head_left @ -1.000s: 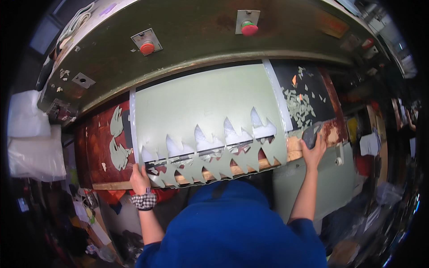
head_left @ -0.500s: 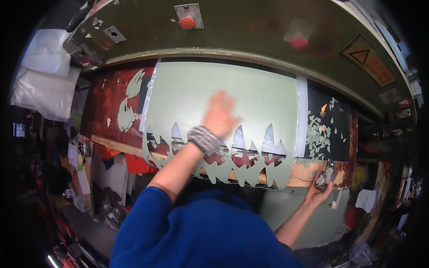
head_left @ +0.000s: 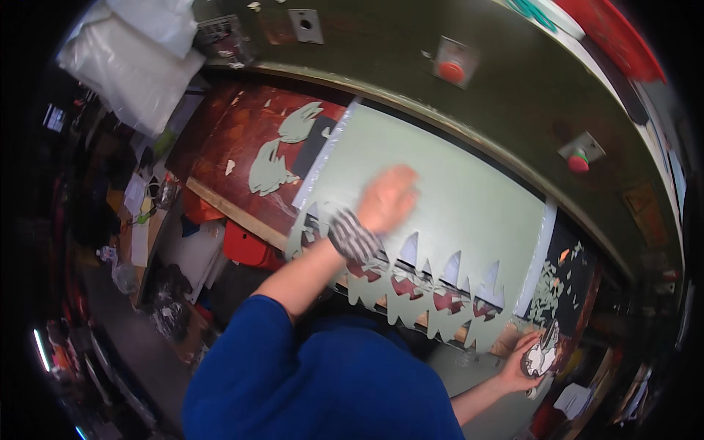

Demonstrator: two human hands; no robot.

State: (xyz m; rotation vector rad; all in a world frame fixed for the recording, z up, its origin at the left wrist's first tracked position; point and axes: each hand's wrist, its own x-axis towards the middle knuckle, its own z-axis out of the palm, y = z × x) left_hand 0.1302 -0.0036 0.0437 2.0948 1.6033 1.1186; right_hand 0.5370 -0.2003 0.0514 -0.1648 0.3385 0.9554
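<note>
In the head view I list, from my remote seat: pale green sheet (head_left: 469, 191), jagged-cut along the table's (head_left: 209, 158) near edge; left hand (head_left: 390, 198), blurred over the sheet, grip I cannot tell; right hand (head_left: 518, 369), grasping a dark-rimmed white piece (head_left: 541, 359) by the near right corner.

We have a smooth, pale green sheet (head_left: 469, 191) spread flat and slanting down to the right, its near side cut into a row of pointed openings above a jagged edge. Just past its near right corner we hold a small dark-rimmed piece (head_left: 541, 356), whitish inside, its pointed end upward
</note>
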